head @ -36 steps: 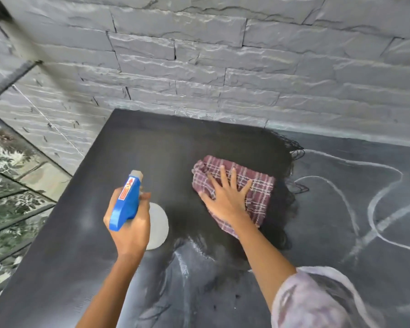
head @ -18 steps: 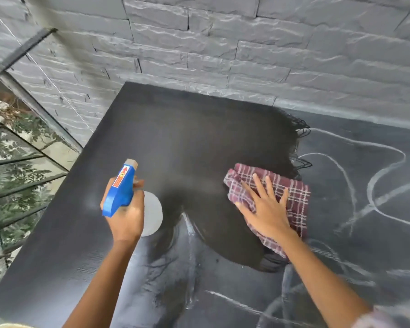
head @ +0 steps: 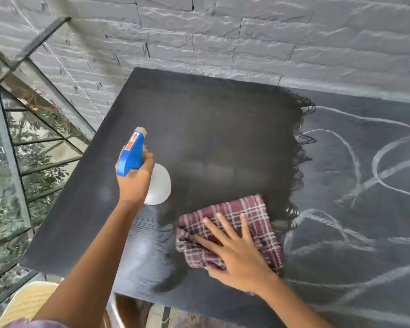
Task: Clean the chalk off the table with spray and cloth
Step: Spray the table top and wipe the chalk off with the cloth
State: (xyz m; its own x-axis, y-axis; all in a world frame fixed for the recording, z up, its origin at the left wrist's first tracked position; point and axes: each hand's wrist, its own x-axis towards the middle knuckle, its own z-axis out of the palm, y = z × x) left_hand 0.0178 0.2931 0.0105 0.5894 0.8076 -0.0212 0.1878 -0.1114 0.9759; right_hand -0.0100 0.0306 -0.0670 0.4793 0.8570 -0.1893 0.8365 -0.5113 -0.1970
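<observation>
A black table [head: 199, 119] stands against a grey stone wall. White chalk lines [head: 355, 162] cover its right part, while the left and middle look dark and wiped. My left hand [head: 134, 178] grips a spray bottle [head: 133, 153] with a blue head and a translucent white body, held above the table's left half. My right hand [head: 234, 249] presses flat with spread fingers on a maroon checked cloth [head: 246, 214] lying near the table's front edge.
The grey stone wall [head: 246, 39] runs right behind the table. A glass railing with a metal frame [head: 21, 150] stands to the left, with foliage beyond it. A woven yellowish seat [head: 29, 301] sits at the lower left, below the table's front edge.
My right hand has dragged the cloth from the table's middle toward the front edge, leaving a dark wiped patch. The spray bottle stays in my left hand.
</observation>
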